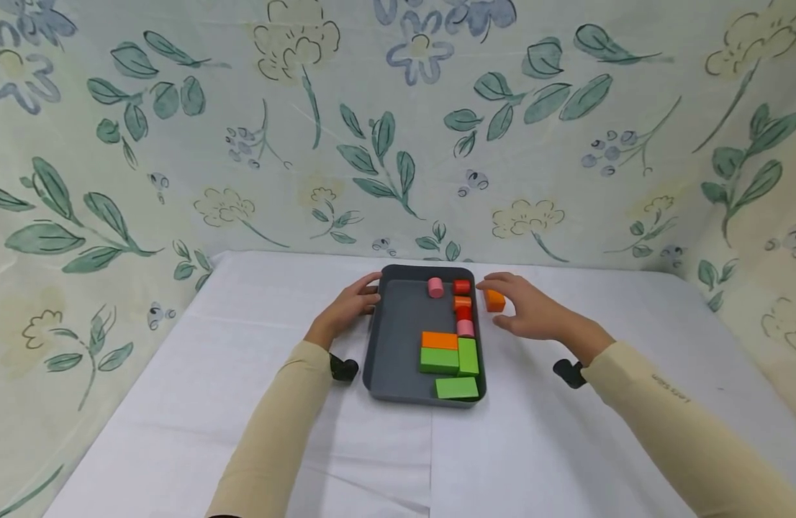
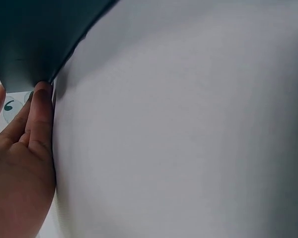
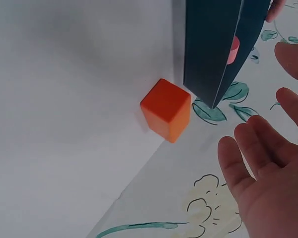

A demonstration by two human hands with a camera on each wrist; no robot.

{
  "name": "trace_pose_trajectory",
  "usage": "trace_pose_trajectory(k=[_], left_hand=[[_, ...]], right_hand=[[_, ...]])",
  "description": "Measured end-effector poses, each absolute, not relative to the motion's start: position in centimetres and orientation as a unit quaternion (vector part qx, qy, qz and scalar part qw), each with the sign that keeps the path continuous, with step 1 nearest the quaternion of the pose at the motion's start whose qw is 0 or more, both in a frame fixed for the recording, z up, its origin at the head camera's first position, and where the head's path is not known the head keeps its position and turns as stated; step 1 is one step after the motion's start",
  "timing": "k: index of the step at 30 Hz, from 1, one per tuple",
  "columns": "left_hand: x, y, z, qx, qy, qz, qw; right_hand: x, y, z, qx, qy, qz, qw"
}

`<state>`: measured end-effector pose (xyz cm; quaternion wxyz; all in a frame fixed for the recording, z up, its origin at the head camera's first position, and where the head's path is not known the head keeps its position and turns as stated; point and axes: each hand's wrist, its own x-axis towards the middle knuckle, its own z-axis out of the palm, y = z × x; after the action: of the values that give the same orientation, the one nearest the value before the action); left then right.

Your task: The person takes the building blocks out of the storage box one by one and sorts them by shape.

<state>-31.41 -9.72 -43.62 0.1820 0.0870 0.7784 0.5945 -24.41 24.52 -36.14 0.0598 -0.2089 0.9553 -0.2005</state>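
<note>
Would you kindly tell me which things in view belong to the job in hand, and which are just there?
Seemingly part of the job:
gray tray, left hand at its side
green blocks, orange pieces, red pieces, pink pieces inside it
orange block outside, near right hand

Just there:
white cloth
floral backdrop
black wrist devices

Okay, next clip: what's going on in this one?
A person's left hand touches the left side of a gray tray. Their right hand is open near an orange block, not gripping it; the block sits on the white cloth, just outside the tray's right side. Inside, three green blocks and another orange block lie toward the near right, with small red, pink and orange pieces farther back.
</note>
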Motion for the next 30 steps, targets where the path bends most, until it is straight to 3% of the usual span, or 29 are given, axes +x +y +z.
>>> trace_pose_trajectory(k=[15, 30], left_hand=[[-31.3, -9.9, -43.6, 0.091, 0.778, 0.594, 0.182], [-31.2, -9.8, -43.3, 0.089, 0.779, 0.594, 0.179]], right_hand=[[-23.4, 19.1, -35.8, -0.34, 0.916, -0.199, 0.079], [-22.8, 15.8, -37.4, -0.338, 0.916, -0.133, 0.168]])
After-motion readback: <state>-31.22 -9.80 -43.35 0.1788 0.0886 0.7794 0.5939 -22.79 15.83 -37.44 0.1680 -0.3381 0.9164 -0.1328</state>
